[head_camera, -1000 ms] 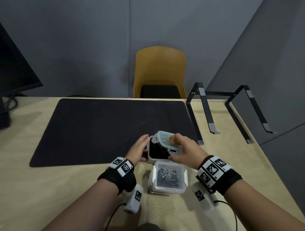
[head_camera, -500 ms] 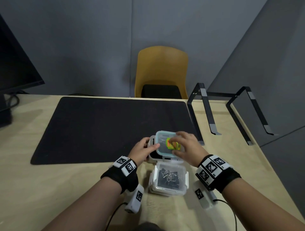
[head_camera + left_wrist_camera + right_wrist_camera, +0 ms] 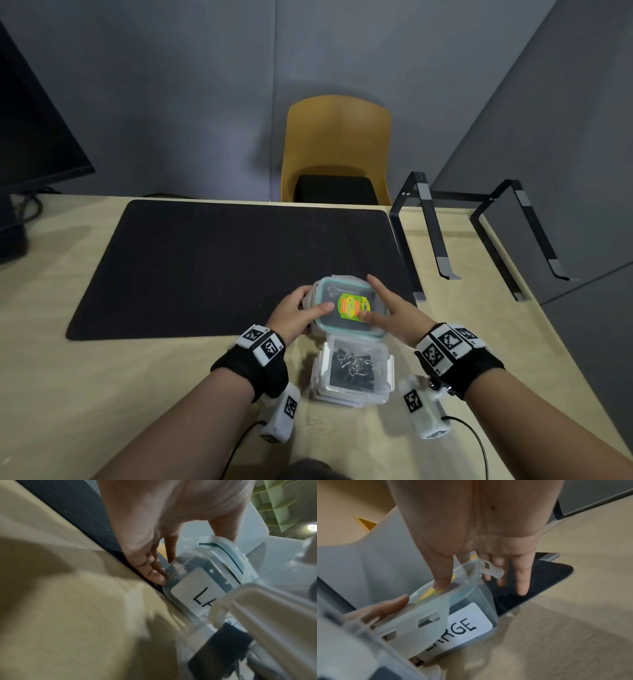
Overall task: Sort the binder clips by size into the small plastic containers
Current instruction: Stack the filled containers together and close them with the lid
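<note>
Both hands sit on the far container: the left hand [image 3: 295, 317] cups its left wall, fingers curved against the side and thumb lying along the lid's near-left rim, while the right hand [image 3: 394, 313] keeps its fingers nearly straight, thumb tip pressing down on the lid [image 3: 349, 310] by the yellow-green sticker [image 3: 349, 306], forefinger reaching along the right edge. Neither hand carries anything else.

Nearest the person stands the open container [image 3: 354, 373] on the wooden desk [image 3: 137, 394], loaded with small black binder clips [image 3: 352, 368]. Touching its far side is the lidded container [image 3: 481, 599], whose near wall bears a white label [image 3: 464, 626] reading LARGE; it straddles the front edge of the black mat [image 3: 222, 267].

Sorting looks done, and closing is the step in hand. The lid's latch flaps [image 3: 416, 626] stand out unfastened, one facing the person and one by the right fingers, so each hand already has a flap beside it to fold down.

Beyond the mat are a yellow chair [image 3: 337, 150] and a black metal stand [image 3: 479, 233] at right.
</note>
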A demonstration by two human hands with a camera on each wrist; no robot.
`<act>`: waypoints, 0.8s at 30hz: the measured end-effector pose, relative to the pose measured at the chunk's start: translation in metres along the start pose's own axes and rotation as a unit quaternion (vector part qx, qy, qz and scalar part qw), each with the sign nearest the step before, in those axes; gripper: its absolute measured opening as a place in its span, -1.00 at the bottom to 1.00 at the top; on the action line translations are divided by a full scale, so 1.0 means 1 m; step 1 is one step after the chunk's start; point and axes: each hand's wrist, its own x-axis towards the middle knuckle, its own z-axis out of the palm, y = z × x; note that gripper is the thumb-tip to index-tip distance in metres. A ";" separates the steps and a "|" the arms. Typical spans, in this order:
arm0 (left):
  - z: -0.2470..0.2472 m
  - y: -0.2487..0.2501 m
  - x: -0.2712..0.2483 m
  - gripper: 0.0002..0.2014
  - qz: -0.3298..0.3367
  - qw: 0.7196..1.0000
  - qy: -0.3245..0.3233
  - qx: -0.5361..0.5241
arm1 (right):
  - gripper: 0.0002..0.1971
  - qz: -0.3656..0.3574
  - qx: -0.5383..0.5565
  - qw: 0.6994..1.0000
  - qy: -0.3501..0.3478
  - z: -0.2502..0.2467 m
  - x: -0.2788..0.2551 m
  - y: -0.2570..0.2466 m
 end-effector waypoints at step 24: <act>-0.001 0.003 0.004 -0.70 -0.014 1.000 0.024 0.009 | -0.51 0.159 0.236 0.958 0.012 0.003 0.009 0.017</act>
